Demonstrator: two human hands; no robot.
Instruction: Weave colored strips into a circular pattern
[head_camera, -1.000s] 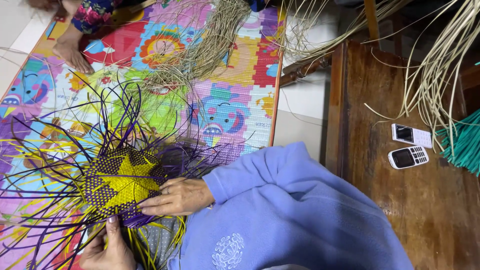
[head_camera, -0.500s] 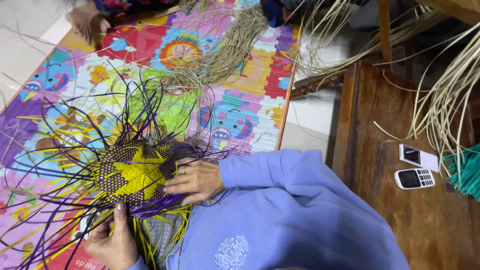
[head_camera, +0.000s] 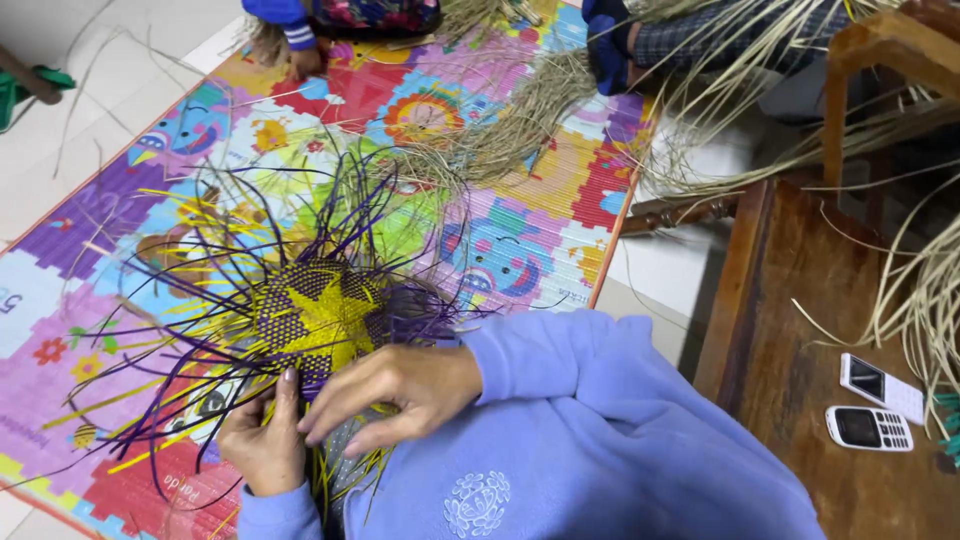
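Note:
A half-woven piece (head_camera: 315, 315) of purple and yellow strips, with a yellow star in its middle, lies over my lap with loose strands fanning out all round. My left hand (head_camera: 265, 440) grips the strands at its near edge, thumb pointing up against the weave. My right hand (head_camera: 395, 390) rests on the piece's near right side, fingers spread and pressing down on the strips. A light blue fleece sleeve (head_camera: 590, 420) covers my right arm.
A colourful foam play mat (head_camera: 500, 240) covers the floor. Dry natural straw (head_camera: 500, 140) is heaped on it. Another person's hand and sleeve (head_camera: 300, 35) show at the top. A wooden table (head_camera: 800, 340) on the right holds two phones (head_camera: 870, 405).
The view has shifted, bringing the weave more to the centre. My right hand slid from the weave's right edge down to its near side, closer to my left hand.

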